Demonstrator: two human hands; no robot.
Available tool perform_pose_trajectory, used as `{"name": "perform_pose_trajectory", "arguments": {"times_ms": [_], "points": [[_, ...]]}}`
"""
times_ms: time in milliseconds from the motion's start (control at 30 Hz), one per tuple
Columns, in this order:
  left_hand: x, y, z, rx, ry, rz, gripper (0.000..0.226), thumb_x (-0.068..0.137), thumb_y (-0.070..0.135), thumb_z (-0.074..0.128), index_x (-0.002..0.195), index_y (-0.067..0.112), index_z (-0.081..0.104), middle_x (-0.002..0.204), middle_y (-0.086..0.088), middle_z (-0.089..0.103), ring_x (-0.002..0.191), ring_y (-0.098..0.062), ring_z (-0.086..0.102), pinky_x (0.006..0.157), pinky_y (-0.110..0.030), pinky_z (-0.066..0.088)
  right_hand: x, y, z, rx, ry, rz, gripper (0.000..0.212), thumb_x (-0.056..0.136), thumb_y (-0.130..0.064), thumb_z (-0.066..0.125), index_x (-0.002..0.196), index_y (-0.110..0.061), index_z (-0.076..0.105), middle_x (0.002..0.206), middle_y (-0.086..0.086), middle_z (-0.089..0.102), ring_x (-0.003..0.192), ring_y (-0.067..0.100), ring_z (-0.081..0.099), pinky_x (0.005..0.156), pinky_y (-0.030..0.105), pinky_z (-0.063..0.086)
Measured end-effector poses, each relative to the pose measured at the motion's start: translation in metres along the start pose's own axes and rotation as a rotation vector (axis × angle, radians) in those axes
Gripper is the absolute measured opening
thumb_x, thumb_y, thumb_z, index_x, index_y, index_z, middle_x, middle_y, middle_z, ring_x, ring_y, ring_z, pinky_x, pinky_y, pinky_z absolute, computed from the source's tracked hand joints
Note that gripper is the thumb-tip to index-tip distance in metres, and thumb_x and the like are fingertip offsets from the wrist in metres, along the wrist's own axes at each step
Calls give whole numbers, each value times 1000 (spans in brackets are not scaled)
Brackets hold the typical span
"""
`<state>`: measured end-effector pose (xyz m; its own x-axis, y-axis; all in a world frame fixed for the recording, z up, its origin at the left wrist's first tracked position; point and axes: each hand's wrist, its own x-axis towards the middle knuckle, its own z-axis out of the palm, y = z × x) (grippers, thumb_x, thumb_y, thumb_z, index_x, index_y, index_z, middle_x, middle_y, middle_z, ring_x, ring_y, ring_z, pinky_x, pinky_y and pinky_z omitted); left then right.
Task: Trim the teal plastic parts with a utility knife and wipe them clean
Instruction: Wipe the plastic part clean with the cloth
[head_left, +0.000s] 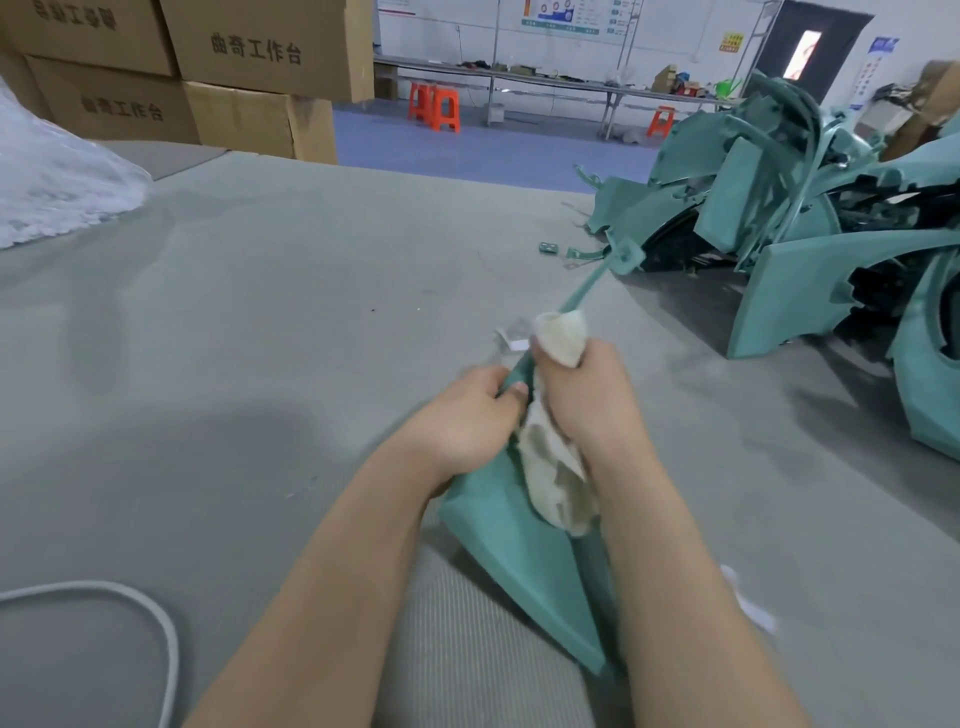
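Note:
A long teal plastic part lies across the grey table in front of me, wide near my body and narrowing to a thin stem that points away. My left hand grips the part's left edge, fingers curled round it. My right hand holds an off-white cloth wrapped over the part; the cloth sticks out above my fist and hangs down below it. No utility knife is in view.
A heap of teal plastic parts fills the table's right side, with small teal offcuts beside it. Cardboard boxes stand at the back left, clear plastic wrap at far left, a white cable near the front left.

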<state>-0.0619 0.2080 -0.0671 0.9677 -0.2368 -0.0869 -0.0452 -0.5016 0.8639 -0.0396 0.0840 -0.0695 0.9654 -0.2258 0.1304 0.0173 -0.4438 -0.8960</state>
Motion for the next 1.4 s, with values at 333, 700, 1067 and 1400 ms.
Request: {"name": "perform_pose_trajectory", "arguments": {"times_ms": [333, 700, 1067, 1400], "points": [[-2, 6, -3, 80, 1, 37, 31, 102, 30, 39, 89, 6, 55, 80, -14, 61, 71, -24, 58, 63, -27, 45, 2, -3, -1, -23, 63, 26, 37, 94, -26, 54, 58, -16, 48, 59, 2, 47, 64, 25, 43, 60, 31, 36], [-2, -3, -10, -138, -16, -57, 26, 103, 27, 40, 95, 14, 61, 93, -2, 69, 79, -12, 68, 72, -20, 54, 14, 11, -26, 554, 207, 189, 46, 99, -52, 41, 85, -15, 64, 69, -4, 71, 65, 11, 67, 59, 23, 51], [4, -4, -21, -963, -59, -182, 40, 102, 31, 35, 112, 7, 65, 97, -9, 74, 83, -20, 71, 73, -31, 60, 3, -6, -28, 541, 289, 36, 9, 97, -26, 56, 89, -28, 60, 88, -8, 69, 91, 12, 68, 80, 29, 54], [8, -6, -19, -1110, 94, -67, 33, 102, 30, 40, 105, 10, 65, 102, -11, 67, 89, -24, 65, 78, -36, 55, -23, -29, 2, 469, 39, -179, 5, 93, -18, 62, 95, -14, 64, 91, 4, 70, 86, 17, 68, 79, 37, 55]]}}
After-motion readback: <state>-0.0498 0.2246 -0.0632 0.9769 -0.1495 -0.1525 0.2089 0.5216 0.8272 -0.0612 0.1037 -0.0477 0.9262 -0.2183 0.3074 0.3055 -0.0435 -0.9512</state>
